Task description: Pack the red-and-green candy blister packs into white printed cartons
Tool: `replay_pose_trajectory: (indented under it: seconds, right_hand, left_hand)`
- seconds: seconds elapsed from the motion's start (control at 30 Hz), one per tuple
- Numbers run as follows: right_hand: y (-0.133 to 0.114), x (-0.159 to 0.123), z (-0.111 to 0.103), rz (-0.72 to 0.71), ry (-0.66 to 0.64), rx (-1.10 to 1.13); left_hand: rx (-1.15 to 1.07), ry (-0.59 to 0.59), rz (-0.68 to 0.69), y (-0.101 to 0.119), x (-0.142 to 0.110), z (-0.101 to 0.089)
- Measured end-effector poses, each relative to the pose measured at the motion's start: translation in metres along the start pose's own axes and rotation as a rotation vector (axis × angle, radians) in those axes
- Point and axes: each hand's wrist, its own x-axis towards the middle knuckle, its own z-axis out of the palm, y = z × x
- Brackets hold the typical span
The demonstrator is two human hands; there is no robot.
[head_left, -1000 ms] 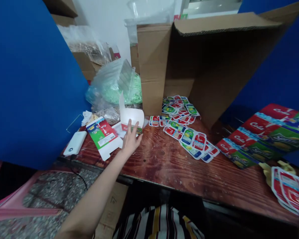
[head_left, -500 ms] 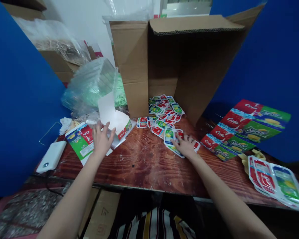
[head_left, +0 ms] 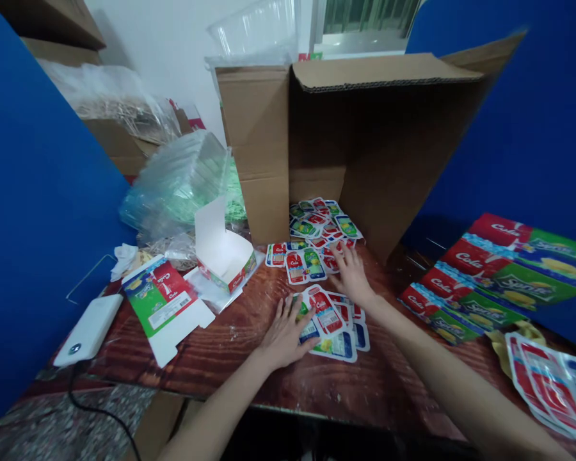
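My left hand (head_left: 288, 334) lies with fingers spread on the left edge of a small overlapping heap of red and green twin packs (head_left: 329, 312), printed "Cola" on the red halves. Above and to the right of that heap, my right hand (head_left: 355, 276) is open, its outstretched fingertips at the near edge of a larger pile of similar packs (head_left: 312, 225). That pile spills from the mouth of a cardboard box (head_left: 255, 153). Between the two groups, a single red-and-green twin pack (head_left: 296, 267) lies flat, touched by neither hand.
On the left stand an open small carton (head_left: 225, 259) with its white lid raised, a flattened printed carton (head_left: 160, 291) and a white power bank (head_left: 90, 330) with a cable. Stacked Cola and Sprite boxes (head_left: 496, 282) and more packs (head_left: 547, 384) are at right. Blue partitions flank the table.
My left hand has left the small carton and moved right onto the packs. Several packs now lie nearer the table's front; my right hand has shifted up toward the pile. The view has tilted slightly.
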Motion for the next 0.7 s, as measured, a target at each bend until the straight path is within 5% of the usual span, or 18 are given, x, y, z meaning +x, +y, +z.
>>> replay_pose_trajectory:
  seconds: [0.17,0.33,0.53,0.7]
  right_hand:
    - [0.028,0.092,0.006,-0.072,-0.109,-0.272]
    - [0.031,0.142,0.029,-0.121,-0.230,-0.296]
    - [0.037,0.156,0.034,-0.178,-0.309,-0.288]
    - [0.040,0.119,0.014,-0.262,-0.306,-0.273]
  left_hand:
    - [-0.022,-0.011,-0.021,-0.003,0.001,0.001]
    - [-0.078,-0.024,-0.036,-0.002,0.002,-0.003]
    - [-0.108,-0.030,-0.049,-0.003,0.003,-0.004]
    - [-0.091,0.026,-0.083,-0.005,0.004,0.004]
